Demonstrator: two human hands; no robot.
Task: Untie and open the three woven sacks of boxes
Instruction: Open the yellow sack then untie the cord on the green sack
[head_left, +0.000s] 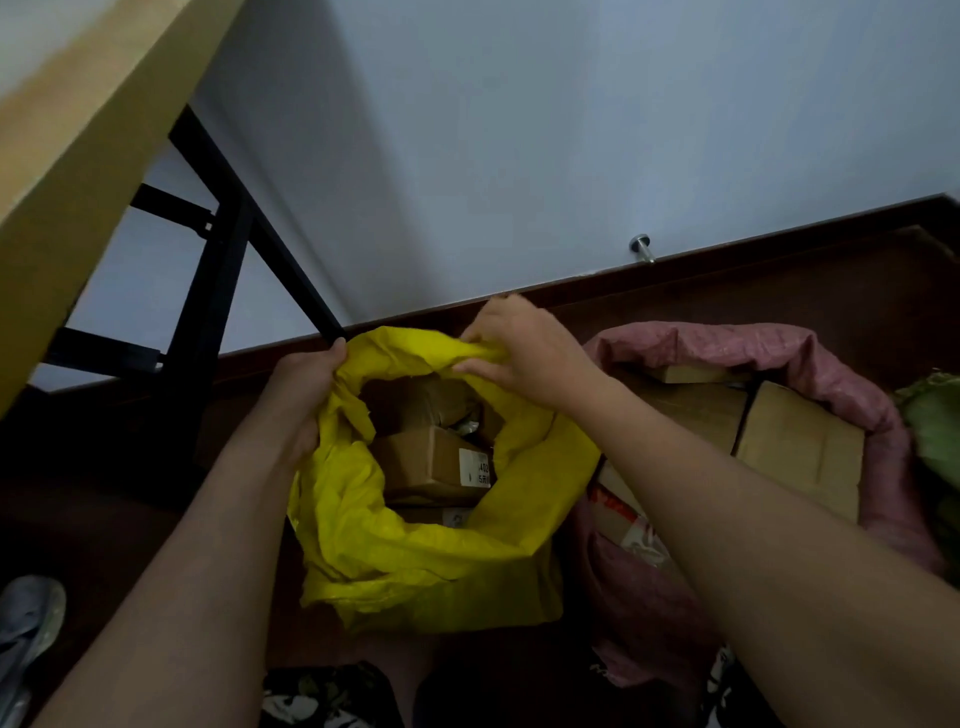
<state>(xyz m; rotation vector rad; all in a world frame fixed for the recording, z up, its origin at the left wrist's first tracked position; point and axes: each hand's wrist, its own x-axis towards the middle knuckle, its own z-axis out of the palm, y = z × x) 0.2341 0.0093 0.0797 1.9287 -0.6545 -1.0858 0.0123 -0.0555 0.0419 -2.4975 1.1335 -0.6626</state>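
Yellow sack (415, 561) at centre, mouth open over cardboard boxes (431, 462), left hand (304, 384) gripping its rim at nine o'clock, right hand (524, 353) pinching at one o'clock, pink sack (779, 348) open at three o'clock.

We see only the top of the yellow sack (415, 566); our forearms cover part of its sides, and its base is out of sight. Inside it, the cardboard boxes (426, 462) are mostly hidden by the sack's folded rim, and the white label (475, 467) on one is too small for us to read. Our left hand (306, 384) has its fingertips buried in the fabric. The green sack (935, 431) is cut off by the right edge. The pink sack (779, 348) is partly behind our right arm.
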